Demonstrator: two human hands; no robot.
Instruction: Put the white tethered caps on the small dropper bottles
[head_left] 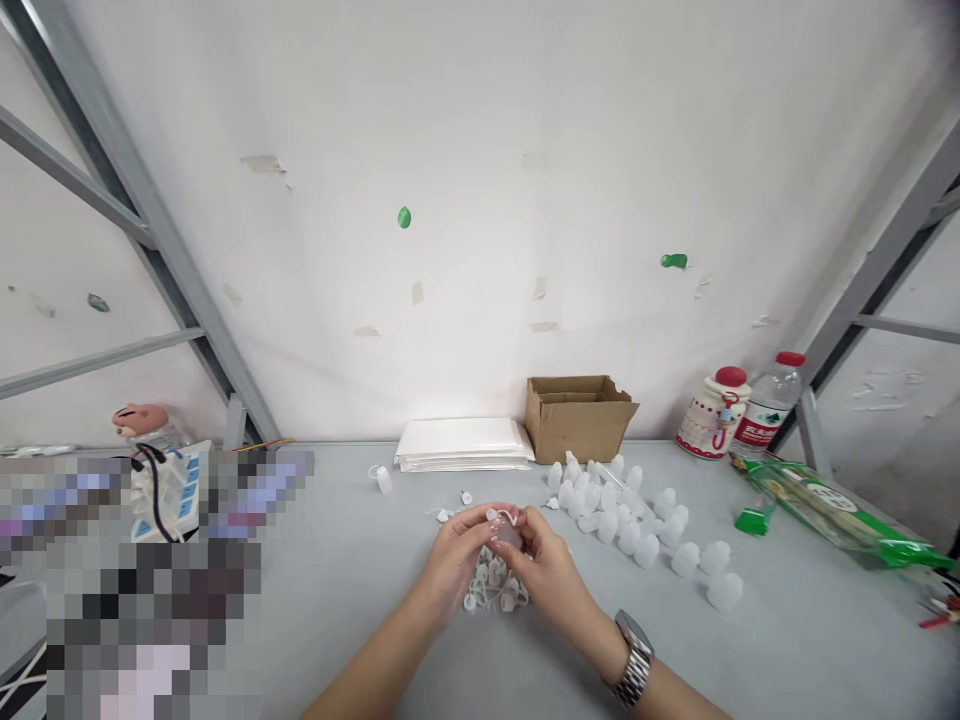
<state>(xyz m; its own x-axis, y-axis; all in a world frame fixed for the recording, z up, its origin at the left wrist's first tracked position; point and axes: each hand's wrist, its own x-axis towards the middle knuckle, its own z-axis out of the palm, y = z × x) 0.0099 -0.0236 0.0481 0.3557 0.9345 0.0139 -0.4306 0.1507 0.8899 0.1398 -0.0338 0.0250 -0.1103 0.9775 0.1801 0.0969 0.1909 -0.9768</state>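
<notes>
My left hand (466, 548) and my right hand (541, 555) meet above the table, fingers closed around a small white cap with a loop strap (504, 516). What sits beneath the cap is mostly hidden by my fingers. Just below them lies a pile of white strapped caps (491, 583). Many small translucent plastic bottles (606, 522) are scattered to the right of my hands. One capped bottle (384, 480) stands apart at the back left, its strap sticking out.
An open cardboard box (577, 430) and a stack of white sheets or envelopes (461, 446) stand against the wall. At the right are a decorated jar (709, 420), a water bottle (769, 400) and a green food packet (840, 510). A power strip (172, 490) lies left.
</notes>
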